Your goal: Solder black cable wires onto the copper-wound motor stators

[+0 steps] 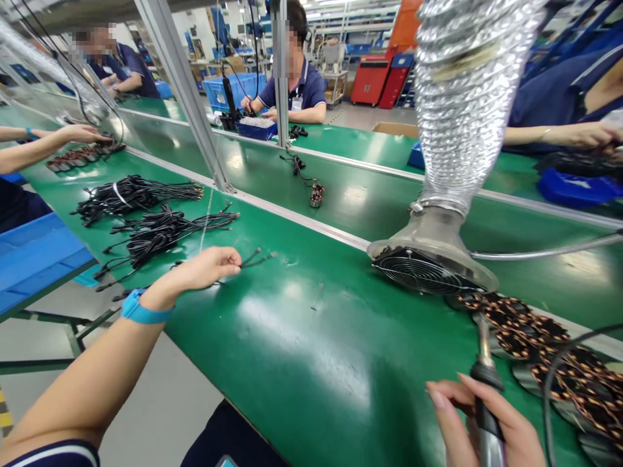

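Well apart, the two hands, one on each side of the view. Closed around the grip of a soldering iron [488,415], the right hand [511,431], low near the desk edge, with the metal tip pointed up and away. Half curled just above the desk, the left hand [204,269], wearing a blue wristband [145,310], its fingers right at the ends of a thin black cable [256,259]; clamped on it or only beside it, impossible to tell from this view.

Judged light, soft and quick to tangle, that cable, so best taken close to its end. Judged light but stiff, the iron, best kept by the grip and far from the tip.

Spread on the glossy green desk [316,363], two loose bundles of black cables [160,237]. Stacked at the right, copper-wound stators [535,331], just beside the round fan grille [418,272] of a fume extractor, with a silver flexible duct [462,97] rising above. Farther off, beyond an aluminium rail [292,217], a co-worker [296,97] in a navy polo shirt, a blue plastic crate [233,91] and red cabinets [370,81].
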{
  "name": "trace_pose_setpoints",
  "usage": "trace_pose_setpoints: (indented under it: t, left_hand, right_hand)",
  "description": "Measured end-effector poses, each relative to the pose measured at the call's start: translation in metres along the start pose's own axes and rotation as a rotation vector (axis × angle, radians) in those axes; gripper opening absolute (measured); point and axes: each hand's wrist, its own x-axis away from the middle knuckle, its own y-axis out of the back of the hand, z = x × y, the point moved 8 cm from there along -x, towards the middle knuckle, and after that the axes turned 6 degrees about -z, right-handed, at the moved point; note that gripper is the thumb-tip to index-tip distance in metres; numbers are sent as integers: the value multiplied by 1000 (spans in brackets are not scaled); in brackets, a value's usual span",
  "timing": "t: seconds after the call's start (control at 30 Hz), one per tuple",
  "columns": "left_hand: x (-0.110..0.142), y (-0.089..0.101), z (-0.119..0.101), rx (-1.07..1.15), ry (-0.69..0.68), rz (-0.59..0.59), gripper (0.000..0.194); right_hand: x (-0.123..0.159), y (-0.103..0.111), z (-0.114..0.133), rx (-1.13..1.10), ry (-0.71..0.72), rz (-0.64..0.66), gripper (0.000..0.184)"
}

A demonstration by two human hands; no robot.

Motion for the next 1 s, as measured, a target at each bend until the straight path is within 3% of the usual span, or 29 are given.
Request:
trace_pose_setpoints:
  t: [0.07,0.13,0.2,0.3,0.37,0.47,0.57,0.7,0.87,1.0]
  left_hand:
    - [18,-29,-39,34,-109,117,17]
    - [39,-66,-88,-15,-360,242,14]
    - [56,-100,-125,-111,-522,288,14]
    - [79,-135,-161,-267,-719,315,18]
    - [89,-139,-171,-299,-798,332,17]
    - [85,-115,-155,-279,-731,305,22]
    - [67,-81,-108,-334,-508,199,22]
    - [66,-72,-57,-493,-409,192,28]
    - [82,-81,-50,-454,-480,158,32]
    - [85,-84,-53,-576,-517,174,34]
  right_hand:
    - [0,1,10,-22,-2,-45,43]
    - [-1,1,15,-42,12,-61,42]
    - [-1,0,15,-47,29,-67,42]
    - [-2,1,13,-28,39,-78,39]
    - [-3,4,13,-24,49,-102,39]
    - [-3,8,16,-14,50,-137,38]
    - [-4,11,21,-34,58,-158,38]
    - [-6,12,26,-63,78,-153,36]
    - [-8,17,36,-66,120,-189,38]
    - [-2,24,42,-99,112,-183,39]
